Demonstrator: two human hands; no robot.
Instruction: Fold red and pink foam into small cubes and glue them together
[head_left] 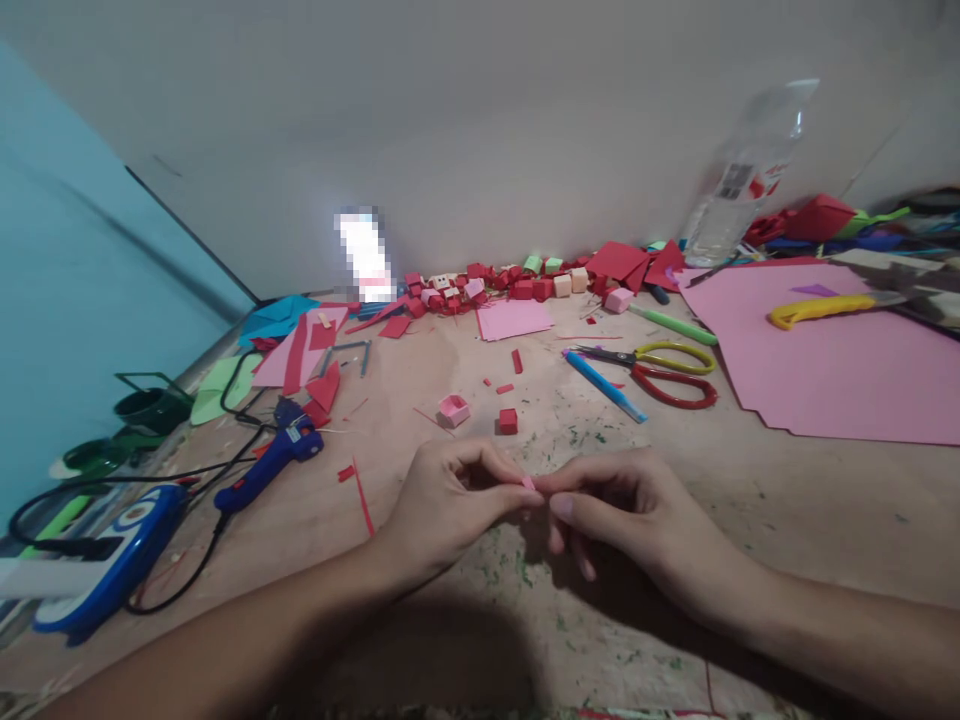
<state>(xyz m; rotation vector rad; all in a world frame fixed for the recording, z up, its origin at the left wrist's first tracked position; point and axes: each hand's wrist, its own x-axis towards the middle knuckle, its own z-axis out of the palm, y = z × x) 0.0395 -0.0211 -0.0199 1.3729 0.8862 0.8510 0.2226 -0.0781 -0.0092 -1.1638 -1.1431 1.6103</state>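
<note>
Over the middle of the wooden table, my left hand (469,495) pinches a small pink piece of paper (529,484) between thumb and index finger. My right hand (637,510) meets it there, its thumb and index finger closed at the other side of the same piece. The fingertips cover most of the paper, so its shape is hard to see. Just beyond my hands lie a small open pink paper box (454,410) and a small red paper box (508,421). Red paper scraps (517,361) are scattered behind these boxes.
At right are scissors (675,375), a blue pen (606,387), pink sheets (840,360), a yellow cutter (825,310) and a plastic bottle (742,190). Left are a blue glue gun (270,460), its cable and a power strip (120,560). Folded paper cubes (517,288) line the wall.
</note>
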